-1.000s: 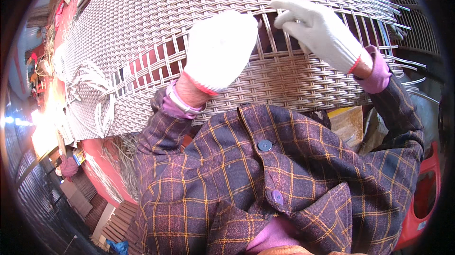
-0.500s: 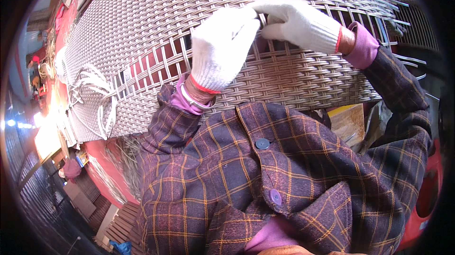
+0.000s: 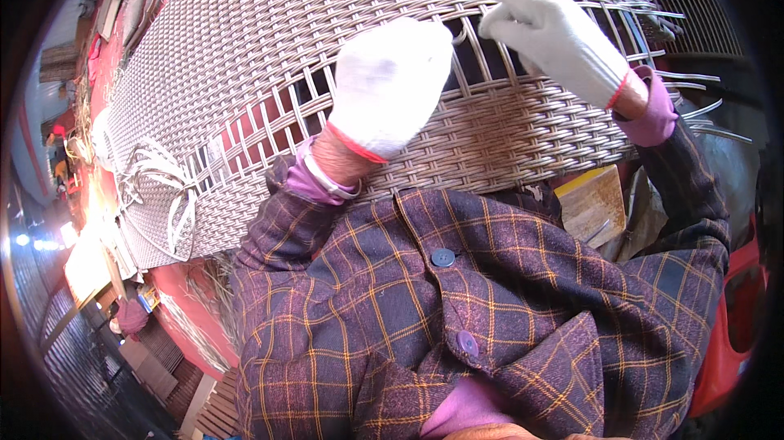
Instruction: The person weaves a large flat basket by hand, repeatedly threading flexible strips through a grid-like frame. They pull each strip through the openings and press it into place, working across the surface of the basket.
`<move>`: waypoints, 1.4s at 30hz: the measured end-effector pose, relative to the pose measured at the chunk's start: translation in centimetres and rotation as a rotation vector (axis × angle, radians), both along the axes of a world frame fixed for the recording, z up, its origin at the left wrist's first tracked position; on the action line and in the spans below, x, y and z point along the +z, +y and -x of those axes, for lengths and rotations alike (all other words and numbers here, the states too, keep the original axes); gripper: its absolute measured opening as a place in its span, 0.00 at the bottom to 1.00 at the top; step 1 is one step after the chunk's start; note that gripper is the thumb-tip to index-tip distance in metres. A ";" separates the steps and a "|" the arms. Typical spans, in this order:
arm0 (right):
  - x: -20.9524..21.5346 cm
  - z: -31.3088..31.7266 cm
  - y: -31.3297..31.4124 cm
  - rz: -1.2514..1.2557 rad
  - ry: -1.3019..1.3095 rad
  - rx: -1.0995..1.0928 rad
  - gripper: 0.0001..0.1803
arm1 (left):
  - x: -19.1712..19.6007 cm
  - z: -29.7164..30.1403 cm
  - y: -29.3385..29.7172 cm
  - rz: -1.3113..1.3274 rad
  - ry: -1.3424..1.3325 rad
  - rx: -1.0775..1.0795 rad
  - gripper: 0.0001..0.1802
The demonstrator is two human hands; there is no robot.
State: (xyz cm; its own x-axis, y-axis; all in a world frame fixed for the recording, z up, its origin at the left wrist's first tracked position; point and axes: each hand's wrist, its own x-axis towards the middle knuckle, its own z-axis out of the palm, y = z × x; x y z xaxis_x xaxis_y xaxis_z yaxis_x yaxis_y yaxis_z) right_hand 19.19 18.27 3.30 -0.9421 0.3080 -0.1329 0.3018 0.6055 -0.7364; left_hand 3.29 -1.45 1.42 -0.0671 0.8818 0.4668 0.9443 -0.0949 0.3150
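Note:
A large sheet of grey-beige wicker weave [image 3: 523,125] lies across in front of me, with a band of open gaps running along it. My left hand [image 3: 392,84], in a white knitted glove with a red cuff edge, is closed against the weave at this band. Its fingertips are turned away, so what they grip is hidden. A short curled strand [image 3: 462,35] shows just beside it. My right hand [image 3: 547,27], gloved the same way, is over the weave farther right, fingers stretched out and thumb apart, with nothing visible in it.
A bundle of loose pale strands [image 3: 163,183] hangs at the weave's left end. Loose strand ends [image 3: 702,113] stick out at the right. A wooden block [image 3: 592,203] sits below the near edge, and a red plastic chair [image 3: 723,342] stands at lower right.
My right hand has drawn away from my left, to the right, and its fingers have opened out. My left hand stays closed at nearly the same place on the weave.

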 end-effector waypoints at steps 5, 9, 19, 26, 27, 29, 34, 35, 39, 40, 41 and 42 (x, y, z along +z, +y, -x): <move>-3.1 1.0 0.7 -0.211 0.120 0.222 0.29 | -2.9 -1.1 1.6 0.166 0.114 0.021 0.05; -3.6 1.1 0.4 -0.231 0.114 0.238 0.30 | -4.1 -0.1 2.3 0.104 0.086 -0.046 0.08; -0.3 0.8 2.2 0.189 -0.007 0.136 0.27 | -1.2 -1.4 0.7 -0.151 -0.329 0.100 0.14; 2.1 -2.9 2.5 0.094 0.157 0.125 0.21 | 0.2 -2.1 3.2 0.137 -0.572 -0.071 0.15; 1.7 -2.9 2.6 0.076 0.179 0.075 0.21 | 0.4 -2.0 3.6 0.196 -0.576 -0.073 0.14; 1.1 -3.0 2.8 -0.023 0.089 -0.082 0.23 | 0.5 -1.6 3.7 0.119 -0.600 -0.091 0.11; -1.9 -2.3 3.2 -0.068 -0.060 -0.007 0.25 | -1.0 -1.9 4.0 0.128 0.122 -0.010 0.05; -2.3 -2.0 3.2 -0.091 -0.077 0.028 0.26 | -1.5 -2.2 4.1 0.132 0.189 -0.014 0.04; -3.2 -0.7 3.3 -0.342 -0.053 0.105 0.30 | -3.4 -2.7 6.0 0.168 0.122 0.000 0.06; -3.2 -0.5 3.3 -0.304 0.014 0.171 0.31 | -3.6 -2.6 6.0 0.161 0.085 0.010 0.06; -3.1 -0.5 3.3 -0.270 0.027 0.180 0.31 | -3.7 -2.6 6.0 0.198 0.042 0.014 0.06; -3.1 -0.5 3.3 -0.232 0.024 0.230 0.31 | -3.6 -2.4 5.8 0.081 0.044 -0.024 0.07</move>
State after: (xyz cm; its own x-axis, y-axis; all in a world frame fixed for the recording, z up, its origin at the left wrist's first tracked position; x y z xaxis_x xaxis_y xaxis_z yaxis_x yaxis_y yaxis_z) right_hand 19.67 21.52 0.22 -0.9925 0.1060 -0.0606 0.1215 0.8084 -0.5759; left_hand 5.70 4.32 -2.20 -0.0262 0.9181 0.3955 0.9552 -0.0938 0.2808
